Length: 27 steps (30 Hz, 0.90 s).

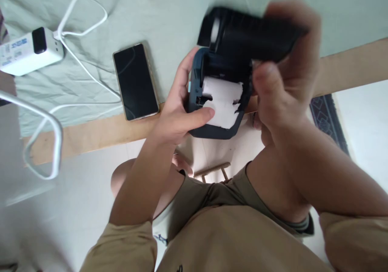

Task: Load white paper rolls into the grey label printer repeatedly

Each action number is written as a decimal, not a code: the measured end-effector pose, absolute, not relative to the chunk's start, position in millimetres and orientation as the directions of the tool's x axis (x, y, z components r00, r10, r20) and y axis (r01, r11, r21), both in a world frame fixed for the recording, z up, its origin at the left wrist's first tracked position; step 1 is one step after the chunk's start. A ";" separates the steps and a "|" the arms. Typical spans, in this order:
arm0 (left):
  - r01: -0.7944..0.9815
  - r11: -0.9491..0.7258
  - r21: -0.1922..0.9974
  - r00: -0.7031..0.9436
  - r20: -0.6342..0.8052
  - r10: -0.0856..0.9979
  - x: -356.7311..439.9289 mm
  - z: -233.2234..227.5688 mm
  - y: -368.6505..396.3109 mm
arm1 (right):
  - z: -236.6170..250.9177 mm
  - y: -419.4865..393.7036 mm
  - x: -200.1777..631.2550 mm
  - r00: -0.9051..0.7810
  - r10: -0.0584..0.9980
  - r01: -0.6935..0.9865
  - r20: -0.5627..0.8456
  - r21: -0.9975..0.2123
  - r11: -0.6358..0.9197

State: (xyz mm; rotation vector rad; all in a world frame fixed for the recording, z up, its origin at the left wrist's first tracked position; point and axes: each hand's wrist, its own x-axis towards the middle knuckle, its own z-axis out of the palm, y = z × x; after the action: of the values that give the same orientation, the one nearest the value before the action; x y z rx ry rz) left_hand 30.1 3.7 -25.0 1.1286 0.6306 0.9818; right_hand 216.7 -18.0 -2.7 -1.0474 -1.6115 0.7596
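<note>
A dark portable label printer [222, 132] is held over the table's front edge, its black lid [248, 37] swung up and blurred by motion. White paper [222, 98] with ragged edges lies inside the body and over its front lip. My left hand [182, 106] wraps round the printer's left side, with the thumb resting on the paper. On the other side, my right hand [286, 78] grips the raised lid, thumb below and fingers behind it. The lid hides part of those fingers.
A phone [136, 82] with a dark screen lies left of the printer on the green cloth [163, 13]. Further left is a white power bank [33, 49] with a white cable [79, 60] looping across the cloth and over the wooden table edge [121, 134]. A wooden stool [212, 169] stands below.
</note>
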 end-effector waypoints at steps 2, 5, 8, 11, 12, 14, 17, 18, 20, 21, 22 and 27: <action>-0.304 0.126 0.944 0.431 0.018 0.902 29.6 -26.1 2.4 | -4.3 -17.0 218.6 -0.092 0.871 0.313 0.483 -0.816 0.486; -0.324 0.129 0.937 0.383 0.005 0.924 29.9 -28.0 1.8 | -5.6 -15.9 221.2 -0.168 0.842 0.380 0.513 -0.754 0.535; -0.379 0.122 0.917 0.391 0.039 0.920 31.5 -24.6 0.2 | -7.1 -15.9 219.9 -0.183 0.838 0.373 0.515 -0.752 0.544; -0.453 0.125 0.882 0.403 0.078 0.912 33.5 -14.1 -4.4 | -9.2 -17.5 214.8 -0.151 0.864 0.283 0.481 -0.816 0.504; -0.473 0.127 0.872 0.395 0.080 0.915 34.1 -10.3 -6.3 | -9.9 -18.1 212.8 -0.159 0.884 0.227 0.439 -0.855 0.466; -0.481 0.157 0.862 0.392 0.051 0.919 35.1 -4.3 -9.5 | -10.7 -18.5 209.7 -0.212 0.917 0.113 0.337 -0.924 0.366; -0.498 0.176 0.849 0.381 0.031 0.924 35.8 -3.0 -11.4 | -10.4 -16.7 207.4 -0.286 0.916 0.030 0.280 -0.953 0.301; -0.504 0.168 0.847 0.374 0.039 0.927 35.7 -4.3 -11.4 | -9.9 -15.7 207.2 -0.294 0.912 0.023 0.285 -0.952 0.304; -0.508 0.150 0.848 0.354 0.047 0.934 34.9 -7.5 -10.8 | -8.5 -14.3 207.1 -0.297 0.906 0.017 0.301 -0.947 0.320; -0.495 0.159 0.854 0.355 0.032 0.934 34.4 -8.9 -10.3 | -7.8 -13.8 207.0 -0.299 0.903 0.018 0.307 -0.945 0.327; -0.482 0.171 0.859 0.357 0.015 0.934 33.9 -9.9 -9.8 | -7.3 -13.6 206.8 -0.297 0.903 0.023 0.311 -0.943 0.332; -0.475 0.182 0.861 0.363 0.003 0.932 35.3 -11.1 -7.4 | -9.4 -11.8 205.7 -0.262 0.919 0.066 0.294 -0.945 0.321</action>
State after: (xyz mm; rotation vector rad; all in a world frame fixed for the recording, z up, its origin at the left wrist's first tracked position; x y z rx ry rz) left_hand 35.3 -7.4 -11.1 0.9069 0.6166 1.0862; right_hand 205.7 -11.8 -9.4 -0.9148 -1.6049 1.0890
